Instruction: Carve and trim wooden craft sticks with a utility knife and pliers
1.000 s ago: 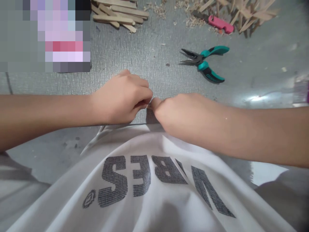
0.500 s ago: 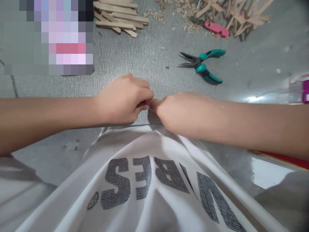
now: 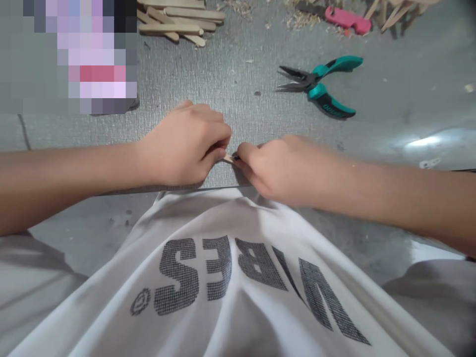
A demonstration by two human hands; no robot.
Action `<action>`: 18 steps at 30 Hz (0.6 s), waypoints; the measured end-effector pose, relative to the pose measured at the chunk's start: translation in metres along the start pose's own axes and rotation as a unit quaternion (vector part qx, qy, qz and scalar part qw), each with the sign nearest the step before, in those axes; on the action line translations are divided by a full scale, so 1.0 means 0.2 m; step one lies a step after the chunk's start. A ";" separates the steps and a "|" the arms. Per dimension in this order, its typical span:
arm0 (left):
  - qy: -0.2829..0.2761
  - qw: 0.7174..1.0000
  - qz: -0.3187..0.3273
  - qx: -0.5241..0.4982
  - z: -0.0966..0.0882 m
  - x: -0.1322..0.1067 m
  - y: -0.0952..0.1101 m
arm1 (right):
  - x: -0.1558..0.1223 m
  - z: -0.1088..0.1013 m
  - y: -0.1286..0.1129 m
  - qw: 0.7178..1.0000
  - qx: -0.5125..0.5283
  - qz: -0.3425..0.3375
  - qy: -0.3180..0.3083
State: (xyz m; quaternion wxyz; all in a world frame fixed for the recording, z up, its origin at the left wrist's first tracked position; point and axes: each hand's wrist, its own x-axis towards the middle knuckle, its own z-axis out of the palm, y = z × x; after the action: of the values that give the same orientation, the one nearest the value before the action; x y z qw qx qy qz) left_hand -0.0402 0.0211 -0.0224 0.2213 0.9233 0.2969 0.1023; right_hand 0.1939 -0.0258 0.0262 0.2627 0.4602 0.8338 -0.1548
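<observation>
My left hand (image 3: 186, 146) and right hand (image 3: 275, 166) pinch 1 small wooden piece (image 3: 229, 158) between them; squeezed unevenly, I judge it could snap or slip.

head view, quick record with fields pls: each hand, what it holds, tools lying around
view: looking down at both hands over a grey mat
left hand: closed, pinching one end of a small wooden piece
right hand: closed, pinching the other end
pliers: teal handles, lying on the mat beyond the right hand, untouched
wooden sticks: stacked at the top, left of centre
pink tool: top right, beside wood shavings
shirt: white with printed letters, fills the bottom
</observation>
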 end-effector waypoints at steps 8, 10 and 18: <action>0.007 1.000 -0.009 -0.014 0.00 0.00 0.00 | -0.04 0.03 -0.01 1.000 -0.022 0.009 0.021; 0.009 1.000 -0.013 -0.009 0.00 0.00 0.00 | -0.05 0.04 -0.01 0.999 -0.021 0.016 0.035; -0.006 1.000 -0.026 -0.003 0.00 0.01 0.02 | -0.05 0.04 -0.03 0.999 -0.023 0.011 0.037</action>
State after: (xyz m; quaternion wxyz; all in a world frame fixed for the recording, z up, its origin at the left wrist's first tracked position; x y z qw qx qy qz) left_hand -0.0377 0.0192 -0.0201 0.2280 0.9154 0.3188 0.0918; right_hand 0.1963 -0.0396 0.0247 0.2435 0.4683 0.8414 -0.1160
